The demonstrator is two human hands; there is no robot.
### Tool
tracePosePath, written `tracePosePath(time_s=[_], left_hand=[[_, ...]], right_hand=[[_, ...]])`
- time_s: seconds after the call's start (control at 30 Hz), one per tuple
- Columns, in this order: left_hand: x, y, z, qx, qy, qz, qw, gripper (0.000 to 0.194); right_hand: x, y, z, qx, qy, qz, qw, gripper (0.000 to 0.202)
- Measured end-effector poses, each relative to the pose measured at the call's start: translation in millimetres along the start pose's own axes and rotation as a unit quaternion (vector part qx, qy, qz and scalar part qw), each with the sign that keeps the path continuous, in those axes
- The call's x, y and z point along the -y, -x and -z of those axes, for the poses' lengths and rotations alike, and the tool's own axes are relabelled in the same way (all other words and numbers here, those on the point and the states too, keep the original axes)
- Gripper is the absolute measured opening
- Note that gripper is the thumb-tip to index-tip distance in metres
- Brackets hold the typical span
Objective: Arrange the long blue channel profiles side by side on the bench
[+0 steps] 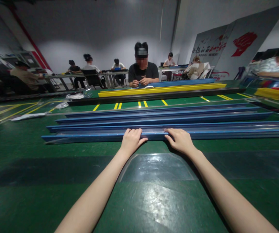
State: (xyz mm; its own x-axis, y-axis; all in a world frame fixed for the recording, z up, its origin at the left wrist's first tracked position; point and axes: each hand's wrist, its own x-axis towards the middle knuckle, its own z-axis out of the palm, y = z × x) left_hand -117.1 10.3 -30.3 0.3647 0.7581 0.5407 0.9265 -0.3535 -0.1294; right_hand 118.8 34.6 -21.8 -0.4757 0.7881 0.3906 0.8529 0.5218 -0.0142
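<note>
Nearest the camera, on this side of the hands, is the shiny green table (159, 212), with a clear sheet (157, 168) lying flat between and under the forearms. Beyond it, the left hand (131, 140) and the right hand (179, 139) rest on the near blue rail (155, 137), a little apart, fingers over its near edge and thumbs towards its front. I cannot tell whether either hand actually grips the rail or only presses on it. The rail lies crosswise under both hands and runs out well past each. Just beyond the fingers, more blue rails (93, 121) lie roughly parallel. Farther ahead of the hands come a black rail (154, 95) and a yellow rail (163, 91), with a co-worker (143, 72) in a dark top seated behind them. Well out to the left of the left hand lies a white sheet (29, 116); far beyond the right hand is a yellow tray (272, 94).
</note>
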Motion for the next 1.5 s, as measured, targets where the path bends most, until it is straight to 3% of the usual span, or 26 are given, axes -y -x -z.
tracePosePath(time_s=[0.6, 1.5], left_hand=[[1.8, 0.3, -2.7, -0.037, -0.025, -0.008, 0.999, 0.04], [1.9, 0.6, -3.6, -0.037, -0.013, 0.021, 0.999, 0.042]], right_hand=[[0.9, 0.9, 0.2, -0.012, 0.003, -0.001, 1.0, 0.034], [0.0, 0.8, -1.6, -0.014, 0.005, 0.002, 1.0, 0.033]])
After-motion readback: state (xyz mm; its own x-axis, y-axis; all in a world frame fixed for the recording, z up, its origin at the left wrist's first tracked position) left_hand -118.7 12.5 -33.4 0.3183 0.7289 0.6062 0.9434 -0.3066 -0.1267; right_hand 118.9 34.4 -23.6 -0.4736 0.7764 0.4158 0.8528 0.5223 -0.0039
